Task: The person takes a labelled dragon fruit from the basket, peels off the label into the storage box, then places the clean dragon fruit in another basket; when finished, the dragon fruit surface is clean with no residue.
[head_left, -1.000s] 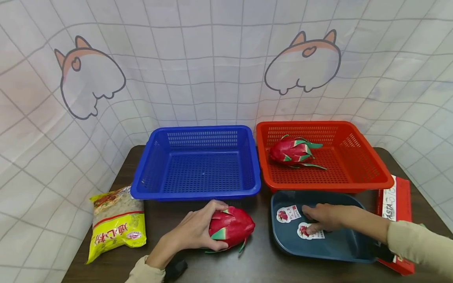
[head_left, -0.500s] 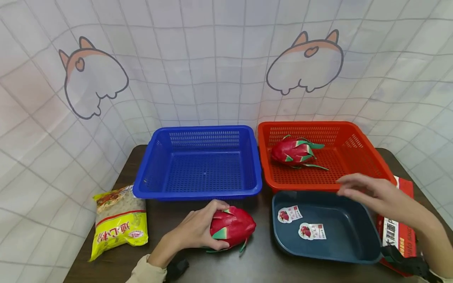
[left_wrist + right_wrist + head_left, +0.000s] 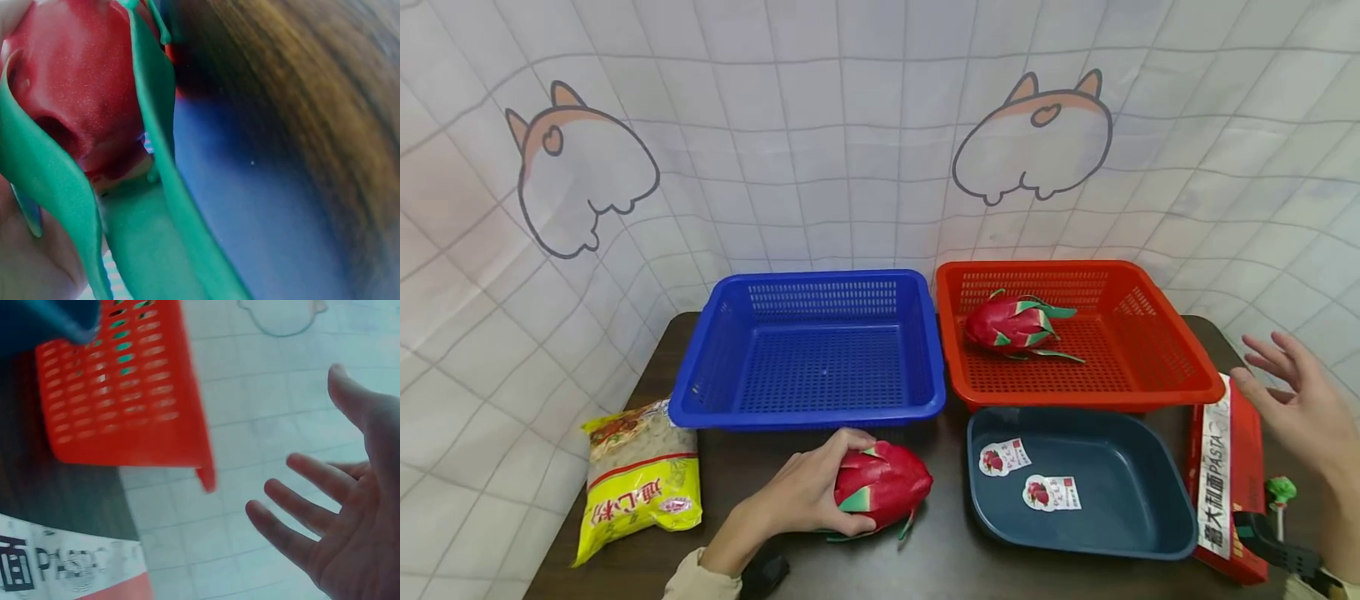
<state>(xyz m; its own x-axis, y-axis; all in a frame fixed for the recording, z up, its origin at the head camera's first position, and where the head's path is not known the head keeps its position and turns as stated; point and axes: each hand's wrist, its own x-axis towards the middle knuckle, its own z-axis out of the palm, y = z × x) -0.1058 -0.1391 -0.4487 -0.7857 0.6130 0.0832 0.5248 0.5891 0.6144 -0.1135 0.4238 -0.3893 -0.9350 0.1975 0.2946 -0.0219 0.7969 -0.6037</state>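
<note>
On the table in the head view, my left hand [image 3: 805,496] grips a red dragon fruit [image 3: 891,483] with green-tipped scales, thumb at the near side and fingers at the far side. Its red skin and long green leaves [image 3: 156,112] fill much of the left wrist view. My right hand [image 3: 1303,408] is up at the far right, fingers spread and holding nothing, above a red pasta box [image 3: 1247,467]. The right wrist view shows its palm and separated fingers beside the red basket [image 3: 125,444]. A second dragon fruit [image 3: 1011,323] lies in that basket.
A blue basket [image 3: 805,417] stands behind my left hand. The dark teal tray [image 3: 1120,500] holds two fruit stickers [image 3: 1051,493]. A yellow pasta bag [image 3: 643,483] lies at the left, and a small green ball on a white stick [image 3: 1281,490] at the right. A tiled-pattern cloth hangs behind.
My right hand has lifted out of the teal tray, leaving the stickers there, and moved to the far right. My left hand keeps its grip on the dragon fruit in place.
</note>
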